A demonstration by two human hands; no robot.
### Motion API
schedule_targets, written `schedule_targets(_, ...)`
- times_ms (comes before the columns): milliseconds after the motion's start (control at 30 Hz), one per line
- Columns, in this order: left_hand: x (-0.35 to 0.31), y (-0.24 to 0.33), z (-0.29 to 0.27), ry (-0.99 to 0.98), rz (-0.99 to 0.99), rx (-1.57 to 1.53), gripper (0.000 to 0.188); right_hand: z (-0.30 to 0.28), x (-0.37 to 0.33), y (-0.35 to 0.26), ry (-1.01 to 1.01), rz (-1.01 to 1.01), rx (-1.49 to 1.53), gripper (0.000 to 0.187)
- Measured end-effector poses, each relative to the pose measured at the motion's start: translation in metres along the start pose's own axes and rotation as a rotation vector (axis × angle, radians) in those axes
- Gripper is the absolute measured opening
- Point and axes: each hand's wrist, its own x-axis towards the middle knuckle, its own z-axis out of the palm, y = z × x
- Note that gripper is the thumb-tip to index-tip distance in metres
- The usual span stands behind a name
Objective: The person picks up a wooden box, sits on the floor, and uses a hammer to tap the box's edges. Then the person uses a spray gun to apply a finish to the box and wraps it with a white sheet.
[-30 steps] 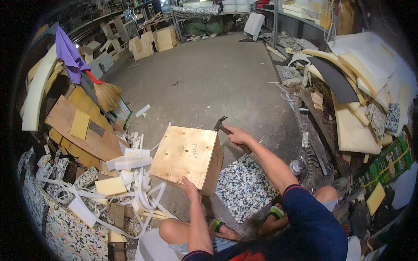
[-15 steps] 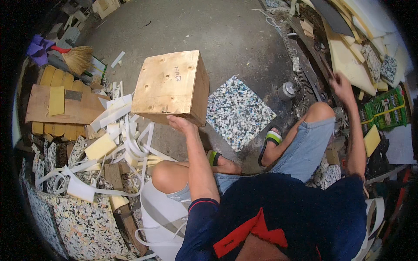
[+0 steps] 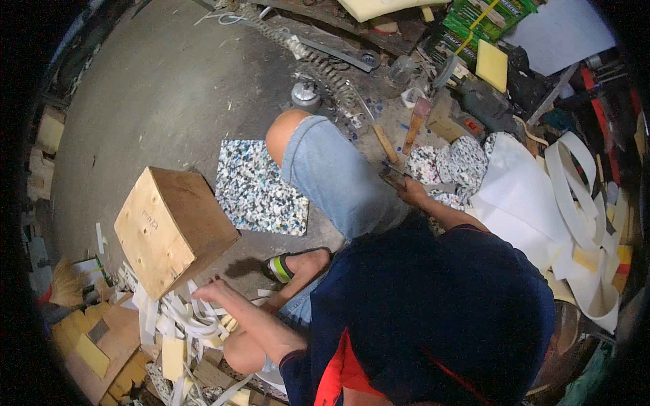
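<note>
A plywood box (image 3: 154, 233) stands tilted in view at the left, its pale face with knots and handwriting turned toward me. My left hand (image 3: 212, 291) is just off its lower right edge, fingers loosely spread, with a small gap showing between them. At the right, beside my raised knee, my right hand (image 3: 412, 194) is closed around a dark metal hand tool (image 3: 393, 175) whose exact kind is unclear. A speckled foam sheet (image 3: 254, 193) lies flat on the floor between the box and my knee.
Near my right hand lie a wooden-handled tool (image 3: 384, 143), a flat brush (image 3: 416, 122) and round speckled foam pieces (image 3: 463, 162). A metal canister (image 3: 306, 95) and coiled hose (image 3: 328, 76) are farther off. White strips (image 3: 186, 318) and foam offcuts heap up at lower left.
My view has turned right. My right hand has come from the far right side to beside the foam rounds. My left hand has parted from the box's lower edge.
</note>
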Motion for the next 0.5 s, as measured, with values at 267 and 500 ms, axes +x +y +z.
schedule_targets(267, 0.03, 0.01, -0.014, -0.134, -0.038, -0.073, 0.098, -0.049, 0.083, -0.02, 0.214, -0.111, 0.106, 0.026)
schedule_targets(500, 0.065, 0.062, 0.02, 0.064, 0.359, -0.254, 0.088, -0.241, 0.181, -0.225, 0.55, -0.501, 0.426, 0.028)
